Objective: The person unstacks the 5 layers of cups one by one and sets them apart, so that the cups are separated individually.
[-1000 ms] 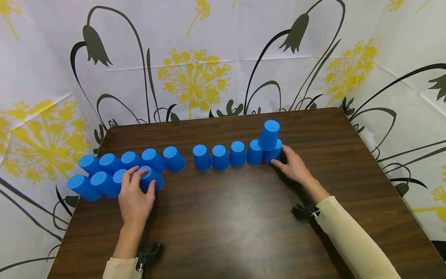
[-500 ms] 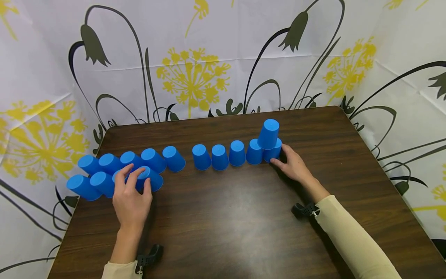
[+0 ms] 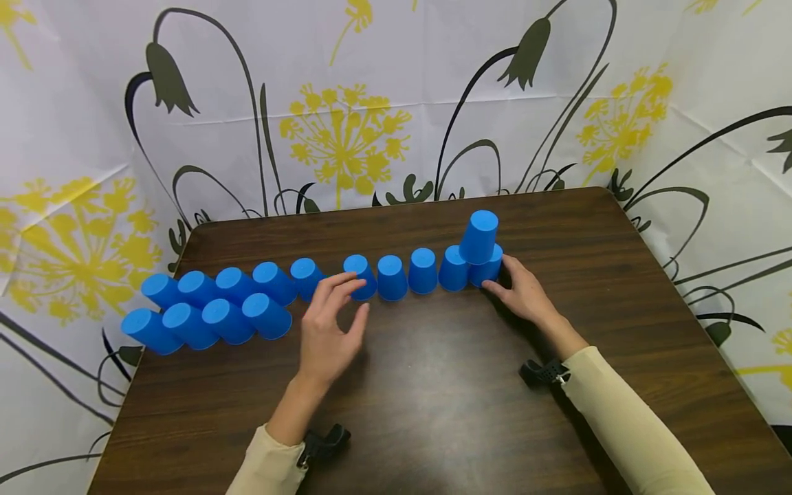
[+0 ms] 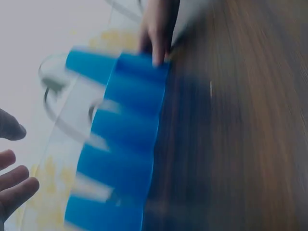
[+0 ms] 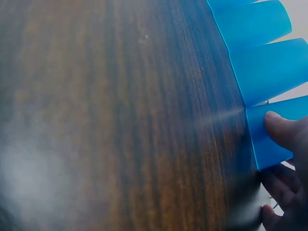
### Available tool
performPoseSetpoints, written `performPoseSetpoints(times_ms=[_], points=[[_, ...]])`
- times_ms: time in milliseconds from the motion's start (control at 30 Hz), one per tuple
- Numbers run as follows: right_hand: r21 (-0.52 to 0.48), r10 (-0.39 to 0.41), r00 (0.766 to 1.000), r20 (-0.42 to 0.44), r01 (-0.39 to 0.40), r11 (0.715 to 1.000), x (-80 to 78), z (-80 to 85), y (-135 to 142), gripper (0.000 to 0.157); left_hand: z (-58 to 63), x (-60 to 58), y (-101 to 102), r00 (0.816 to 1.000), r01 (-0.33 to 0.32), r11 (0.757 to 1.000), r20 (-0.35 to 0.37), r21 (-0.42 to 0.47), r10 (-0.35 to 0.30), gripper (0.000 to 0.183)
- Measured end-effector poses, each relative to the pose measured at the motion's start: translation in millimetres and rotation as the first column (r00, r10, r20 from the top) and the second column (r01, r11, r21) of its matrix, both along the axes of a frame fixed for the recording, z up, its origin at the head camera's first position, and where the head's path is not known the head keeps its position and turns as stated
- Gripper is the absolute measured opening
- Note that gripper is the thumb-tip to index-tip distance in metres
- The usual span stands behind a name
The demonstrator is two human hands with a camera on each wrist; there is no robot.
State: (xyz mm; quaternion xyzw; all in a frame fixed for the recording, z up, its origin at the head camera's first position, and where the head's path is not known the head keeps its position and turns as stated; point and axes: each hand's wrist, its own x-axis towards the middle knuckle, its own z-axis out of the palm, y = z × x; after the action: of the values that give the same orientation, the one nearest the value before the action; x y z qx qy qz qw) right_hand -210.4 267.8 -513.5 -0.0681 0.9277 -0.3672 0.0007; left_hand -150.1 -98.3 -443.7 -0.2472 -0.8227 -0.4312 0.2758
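A row of upside-down blue cups point(image 3: 392, 278) runs across the table in the head view. One more blue cup point(image 3: 479, 237) sits on top of the two at its right end. My right hand point(image 3: 522, 292) holds the rightmost bottom cup point(image 5: 269, 139), its thumb point(image 5: 278, 126) on the near face and the other fingers round the far side. In front of the row's left end, my left hand point(image 3: 331, 333) is raised with nothing in it. Its fingers point(image 4: 21, 190) are spread apart from the thumb in the left wrist view.
At the left stand two lines of upside-down blue cups, a back line point(image 3: 235, 285) and a front line point(image 3: 227, 321). The brown wooden table point(image 3: 433, 385) ends at a patterned cloth point(image 3: 383, 62) behind and at the sides.
My left hand has left the front line of cups at the left and moved right, holding no cup. My right hand has stayed at the rightmost cup.
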Motion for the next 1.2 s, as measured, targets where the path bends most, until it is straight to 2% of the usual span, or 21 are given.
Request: performPoseSetpoints(times_ms=[167, 333, 500, 667, 1000, 1200], points=[[0.0, -0.008, 1.0, -0.021, 0.008, 1.0, 0.1, 2.3, 1, 0.07, 7.8, -17.6, 59, 0.984, 0.175, 0.984, 0.036, -0.027, -0.174, 0.052], [-0.001, 0.001, 1.0, -0.016, -0.001, 1.0, 1.5, 2.4, 0, 0.07, 10.0, -32.9, 105, 0.962, 0.256, 0.966, 0.107, -0.029, -0.252, 0.063], [-0.015, 0.014, 0.999, -0.053, -0.014, 1.0, 0.9, 0.2, 0, 0.069, 14.6, -46.5, 142, 0.962, 0.233, 0.968, 0.168, -0.092, -0.216, 0.071], [0.002, 0.031, 0.998, -0.06, -0.031, 1.0, -0.3, -2.7, 0, 0.068, 14.6, -57.0, 164, 0.962, 0.198, 0.971, 0.218, -0.137, -0.165, 0.072], [0.005, 0.035, 0.997, -0.066, -0.035, 0.999, -0.1, -3.4, 0, 0.066, 7.3, -63.6, 180, 0.967, 0.14, 0.983, 0.228, -0.118, -0.111, 0.054], [-0.006, 0.029, 0.996, -0.081, -0.03, 1.0, -0.4, -3.2, 1, 0.066, 5.4, -72.0, 184, 0.98, 0.098, 0.989, 0.185, -0.107, -0.077, 0.042]])
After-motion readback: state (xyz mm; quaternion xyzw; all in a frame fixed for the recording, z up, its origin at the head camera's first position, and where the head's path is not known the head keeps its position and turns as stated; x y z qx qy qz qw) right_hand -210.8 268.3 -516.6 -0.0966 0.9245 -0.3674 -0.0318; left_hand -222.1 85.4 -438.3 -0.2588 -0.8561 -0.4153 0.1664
